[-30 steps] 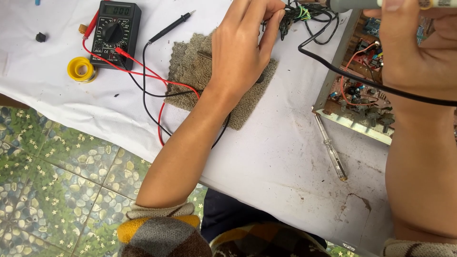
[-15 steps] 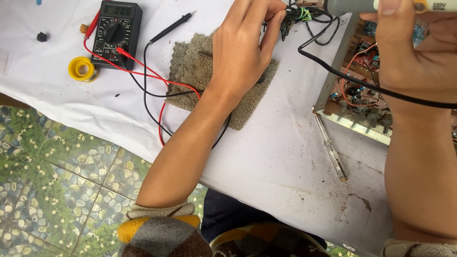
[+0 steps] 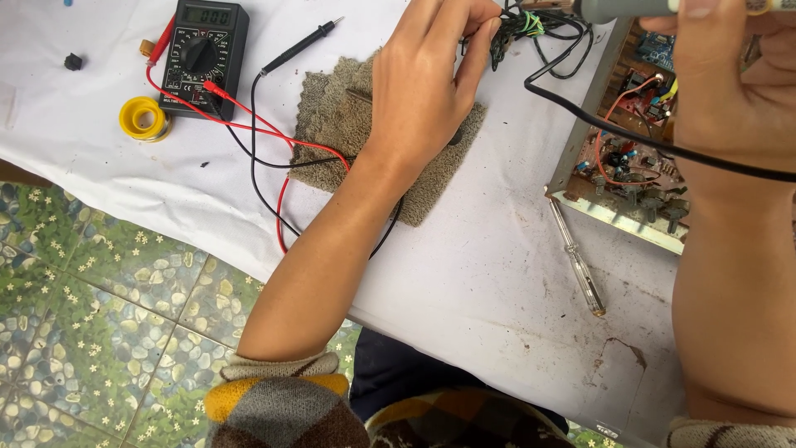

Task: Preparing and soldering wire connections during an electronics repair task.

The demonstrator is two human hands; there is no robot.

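My left hand [image 3: 431,79] rests over a grey-brown cloth pad [image 3: 336,116] and pinches a bundle of thin wires [image 3: 518,29] at the top of the view. My right hand [image 3: 725,87] is closed around a grey tool handle [image 3: 622,8] whose black cord [image 3: 605,124] runs right across the picture. Below that hand lies an open metal chassis with a circuit board [image 3: 622,158] full of small parts. The tool's tip is out of view.
A black multimeter [image 3: 199,54] with red and black leads lies at the upper left, beside a yellow solder reel [image 3: 143,118]. A clear-handled screwdriver [image 3: 576,265] lies on the white table cover [image 3: 481,282]. A tiled floor [image 3: 91,323] shows at the left.
The view has barely shifted. My right hand and the tool sit slightly lower and further left at the top edge; the left hand keeps its pinch on the wires.
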